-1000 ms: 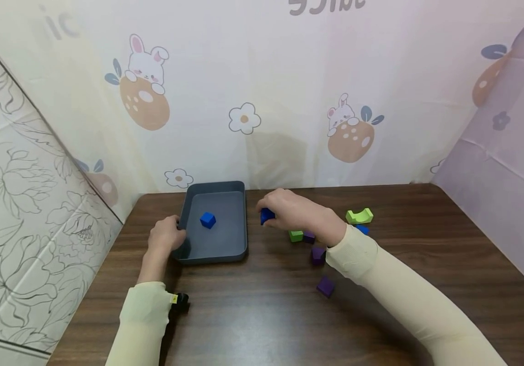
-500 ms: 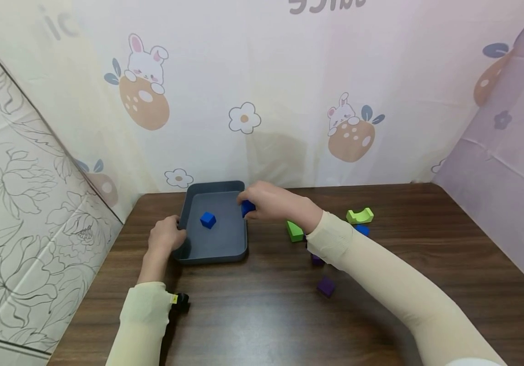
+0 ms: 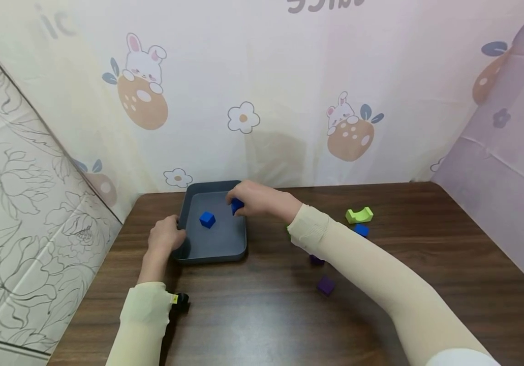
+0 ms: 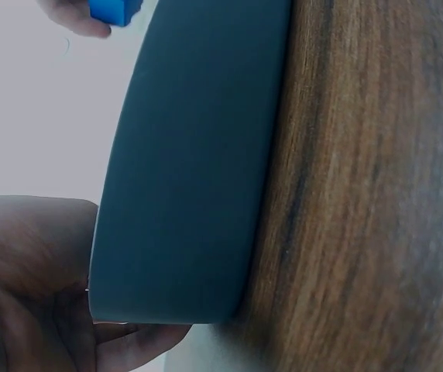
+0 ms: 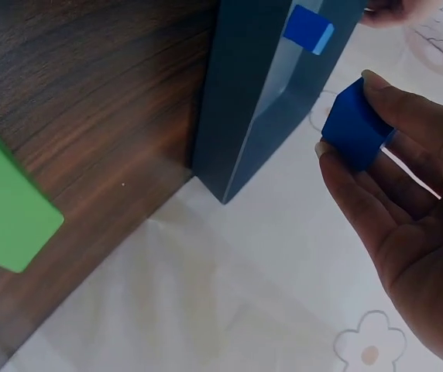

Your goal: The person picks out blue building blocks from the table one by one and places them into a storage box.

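Between the thumb and fingertips of my right hand [image 3: 262,198] a blue block [image 5: 357,128] is pinched, held above the right side of the dark grey tray [image 3: 216,251]. Another blue block [image 3: 207,219] rests on the tray's floor, left of the held one. My left hand [image 3: 165,236] grips the tray at its left wall. In the left wrist view its fingers come round the end of the wall [image 4: 175,170], and part of them is hidden behind it.
Right of the tray, a yellow-green arch block [image 3: 360,215] and a blue block [image 3: 361,230] lie on the wooden table [image 3: 252,315]. Purple blocks [image 3: 326,285] lie nearer, some hidden by the right arm. A green block [image 5: 8,201] shows in the right wrist view. A patterned cloth hangs behind.
My right hand has moved left with the blue block, from beside the tray to over its right side. My left hand and the tray have stayed put.
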A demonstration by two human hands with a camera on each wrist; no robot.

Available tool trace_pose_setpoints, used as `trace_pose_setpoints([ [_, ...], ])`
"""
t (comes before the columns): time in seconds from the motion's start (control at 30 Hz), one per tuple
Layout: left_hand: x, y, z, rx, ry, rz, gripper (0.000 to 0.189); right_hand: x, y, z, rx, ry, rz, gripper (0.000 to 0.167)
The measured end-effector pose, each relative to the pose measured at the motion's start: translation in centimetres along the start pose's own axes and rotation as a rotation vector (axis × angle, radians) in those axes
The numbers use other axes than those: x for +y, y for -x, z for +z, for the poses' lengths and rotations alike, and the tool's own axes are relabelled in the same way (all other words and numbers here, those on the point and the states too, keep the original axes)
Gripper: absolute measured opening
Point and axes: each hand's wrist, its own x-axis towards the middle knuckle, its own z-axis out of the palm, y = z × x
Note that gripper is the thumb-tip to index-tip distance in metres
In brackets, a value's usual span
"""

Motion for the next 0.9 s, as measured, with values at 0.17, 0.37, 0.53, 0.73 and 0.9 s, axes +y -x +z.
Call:
trace_pose_setpoints([
  [0.17,-0.1,0.0,0.1,-0.003,-0.005,0.002,0.046,0.2,-1.1,0.5,-0.001,-0.028,0.020,0.036],
  [0.37,-0.1,-0.1,0.0,-0.002,-0.007,0.000,0.047,0.1,-2.3,0.7,-0.007,-0.038,0.055,0.037],
  [0.53,-0.2,-0.1,0.0,-0.008,-0.007,-0.003,0.048,-0.1,-3.3,0.8,-0.009,-0.029,0.090,0.038],
  [0.73,-0.2,-0.1,0.1,-0.007,-0.008,-0.001,0.049,0.1,-4.8,0.9,-0.018,-0.018,0.113,0.038],
  [0.9,-0.2,-0.2,0.1,-0.008,-0.011,-0.001,0.048,0.2,-6.0,0.8,-0.028,0.003,0.133,0.037],
])
